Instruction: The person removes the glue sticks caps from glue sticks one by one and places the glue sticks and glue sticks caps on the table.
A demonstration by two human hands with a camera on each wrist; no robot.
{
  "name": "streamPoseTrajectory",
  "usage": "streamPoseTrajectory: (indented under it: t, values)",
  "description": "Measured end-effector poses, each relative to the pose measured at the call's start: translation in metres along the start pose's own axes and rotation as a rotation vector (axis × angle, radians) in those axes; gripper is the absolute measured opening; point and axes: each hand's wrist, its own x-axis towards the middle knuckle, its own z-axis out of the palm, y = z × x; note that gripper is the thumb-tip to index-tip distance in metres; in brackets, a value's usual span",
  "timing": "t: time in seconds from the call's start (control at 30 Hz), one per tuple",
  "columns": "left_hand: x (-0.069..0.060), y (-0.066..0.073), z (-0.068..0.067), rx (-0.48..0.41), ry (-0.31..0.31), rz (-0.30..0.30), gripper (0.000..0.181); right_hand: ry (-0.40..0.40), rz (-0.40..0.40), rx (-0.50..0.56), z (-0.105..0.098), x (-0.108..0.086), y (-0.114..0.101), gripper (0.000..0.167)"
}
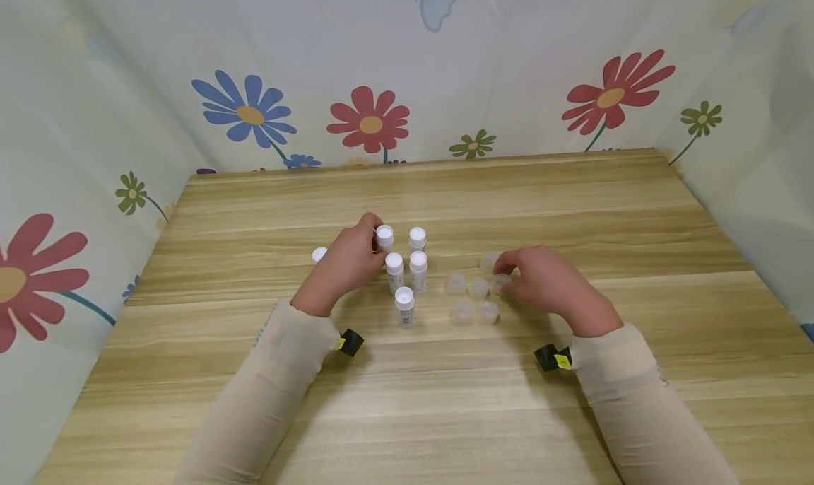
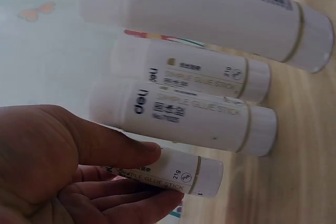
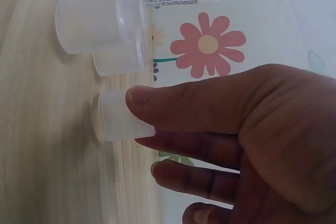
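In the head view my left hand [image 1: 352, 259] grips a white glue stick [image 1: 384, 236] at the back left of a small group. The left wrist view shows the thumb along one side of that glue stick [image 2: 202, 177] and the fingers curled beneath. Several more upright glue sticks [image 1: 404, 308] stand close by on the table. To their right lie several translucent caps [image 1: 463, 313]. My right hand [image 1: 547, 278] is at the right of these caps. A ribbed clear cap [image 3: 118, 115] is pinched between its thumb and forefinger, low at the tabletop.
A wood-grain table [image 1: 445, 393] spreads under everything. Partly behind the left hand, a round white top [image 1: 319, 254] shows; its kind is unclear. A flower-printed curtain [image 1: 445, 61] encloses the back and sides. Black wrist cameras [image 1: 351, 342] protrude from both sleeves.
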Motion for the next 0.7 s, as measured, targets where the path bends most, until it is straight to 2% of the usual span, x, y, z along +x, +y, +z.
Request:
streamPoseTrajectory:
  t: [0.2, 0.5, 0.63, 0.7]
  values:
    - [0.0023, -0.0061, 0.0050, -0.006, -0.048, -0.006, 0.031, -0.005, -0.009, 0.007, 0.0011, 0.0011, -0.0004, 0.023]
    - [0.0067, -0.0104, 0.0064, -0.044, -0.075, -0.027, 0.033, -0.014, -0.004, 0.011, 0.0008, 0.0020, 0.0006, 0.024]
    - [0.0061, -0.0096, 0.0050, -0.037, -0.095, -0.036, 0.041, -0.026, 0.000, 0.013, 0.0016, 0.0012, 0.0011, 0.026]
    - [0.0031, -0.0076, -0.0003, -0.030, -0.091, -0.033, 0.048, -0.037, -0.005, 0.015, 0.0005, -0.0001, 0.0012, 0.028]
